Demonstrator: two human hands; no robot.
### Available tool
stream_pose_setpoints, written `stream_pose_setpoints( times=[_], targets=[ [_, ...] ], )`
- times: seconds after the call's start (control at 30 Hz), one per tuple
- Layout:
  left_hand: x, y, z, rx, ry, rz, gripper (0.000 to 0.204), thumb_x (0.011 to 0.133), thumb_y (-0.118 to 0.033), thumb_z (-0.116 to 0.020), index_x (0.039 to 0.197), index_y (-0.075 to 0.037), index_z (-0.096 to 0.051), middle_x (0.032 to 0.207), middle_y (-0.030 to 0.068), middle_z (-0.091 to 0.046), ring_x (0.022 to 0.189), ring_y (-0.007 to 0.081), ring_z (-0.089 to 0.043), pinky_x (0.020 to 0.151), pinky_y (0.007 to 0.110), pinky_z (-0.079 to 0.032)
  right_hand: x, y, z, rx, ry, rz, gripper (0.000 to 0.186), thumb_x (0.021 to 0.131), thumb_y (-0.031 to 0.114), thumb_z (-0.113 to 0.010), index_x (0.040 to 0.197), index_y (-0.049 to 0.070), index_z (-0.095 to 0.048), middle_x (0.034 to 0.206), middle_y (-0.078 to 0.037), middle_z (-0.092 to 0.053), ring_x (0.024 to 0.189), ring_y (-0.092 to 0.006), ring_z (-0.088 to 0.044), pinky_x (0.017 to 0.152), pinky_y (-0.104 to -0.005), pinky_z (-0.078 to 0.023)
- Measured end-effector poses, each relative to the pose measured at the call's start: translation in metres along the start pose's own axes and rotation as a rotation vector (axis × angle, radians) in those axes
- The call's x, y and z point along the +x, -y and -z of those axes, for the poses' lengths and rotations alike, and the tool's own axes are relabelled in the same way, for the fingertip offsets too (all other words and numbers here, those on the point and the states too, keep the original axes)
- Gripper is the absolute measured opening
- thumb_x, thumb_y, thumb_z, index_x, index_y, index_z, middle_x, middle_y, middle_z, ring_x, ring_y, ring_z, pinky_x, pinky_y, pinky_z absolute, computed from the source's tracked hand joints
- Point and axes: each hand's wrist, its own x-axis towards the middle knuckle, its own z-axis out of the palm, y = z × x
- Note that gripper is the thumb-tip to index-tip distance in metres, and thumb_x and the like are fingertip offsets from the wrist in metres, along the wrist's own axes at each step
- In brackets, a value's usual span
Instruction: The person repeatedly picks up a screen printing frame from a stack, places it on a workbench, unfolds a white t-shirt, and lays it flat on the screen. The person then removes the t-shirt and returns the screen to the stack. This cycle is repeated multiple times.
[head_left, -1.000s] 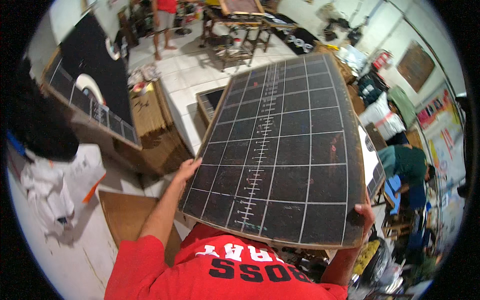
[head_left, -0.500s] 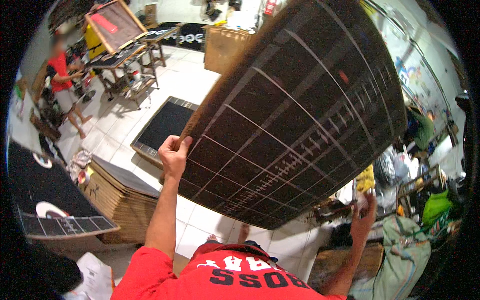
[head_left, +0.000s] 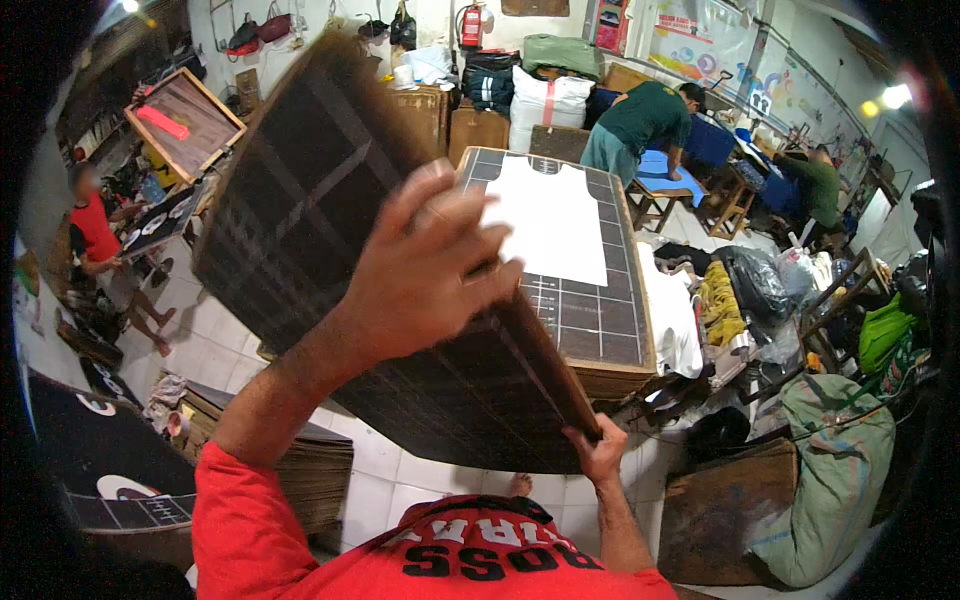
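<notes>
A large dark board (head_left: pixel 300 200) with pale grid lines is tilted up in front of me. My right hand (head_left: pixel 602 448) is closed round its near right edge, thumb on the side facing me. My left hand (head_left: pixel 430 255) hovers in front of the board near its upper edge, blurred, fingers spread apart; whether it touches the board I cannot tell. Just beyond stands a stack of similar gridded boards (head_left: pixel 600 325). On its top lies a white shirt-shaped cloth panel (head_left: pixel 555 225), partly hidden behind my left hand.
At left is another stack of boards (head_left: pixel 310 465). A person in red (head_left: pixel 95 225) stands far left by a framed screen (head_left: pixel 185 125). Two people in green work at tables (head_left: pixel 650 205) at the back. Bags, cloth and a green sack (head_left: pixel 835 460) crowd the right.
The board has swung left and turned. My left hand has let go of its edge and opened; my right hand, free before, now grips it. The view has shifted toward the right.
</notes>
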Motion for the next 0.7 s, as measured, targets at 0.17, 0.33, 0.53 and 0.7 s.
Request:
stream_pose_setpoints(
  times=[0.17,0.33,0.53,0.7],
  targets=[
    [-0.088,0.032,-0.002,0.171,-0.281,0.684,0.069,0.083,-0.036,-0.081,0.141,-0.006,-0.056,0.147,0.0193,-0.049,0.137,0.0373,-0.045,0.113,0.052,-0.032,0.046,0.016,-0.027,0.389,-0.099,-0.094,0.022,0.089,0.012,-0.078,0.102,-0.003,-0.069,0.089,0.001,-0.067,0.078,-0.0099,-0.056,0.071,-0.0292,-0.047],
    [-0.295,0.009,-0.008,0.178,-0.024,1.578,0.088,0.095,-0.051,-0.067,0.152,0.007,-0.033,0.155,0.0296,-0.037,0.145,0.0427,-0.034,0.119,0.051,-0.028,0.106,0.007,-0.007,0.688,-0.165,-0.313,0.02,0.093,0.016,-0.076,0.104,0.004,-0.065,0.092,0.001,-0.066,0.082,-0.0101,-0.057,0.076,-0.0289,-0.046],
    [-0.351,0.004,-0.05,-0.54,-0.223,1.76,0.041,0.098,-0.037,-0.07,0.1,0.004,-0.068,0.083,0.0012,-0.063,0.077,0.0107,-0.054,0.069,0.028,-0.044,0.154,-0.042,0.007,0.779,-0.329,-0.38,0.024,0.092,0.021,-0.077,0.106,0.005,-0.066,0.095,-0.001,-0.065,0.088,-0.01,-0.057,0.085,-0.0279,-0.044],
    [-0.333,0.003,-0.088,-0.476,-0.105,1.86,0.044,0.094,-0.037,-0.074,0.087,0.006,-0.073,0.074,0.0029,-0.064,0.068,0.0122,-0.053,0.063,0.031,-0.044,0.179,-0.079,0.009,0.608,-0.318,-0.482,0.025,0.089,0.019,-0.077,0.106,0.002,-0.068,0.088,-0.001,-0.065,0.085,-0.011,-0.059,0.081,-0.0284,-0.046]
  ],
)
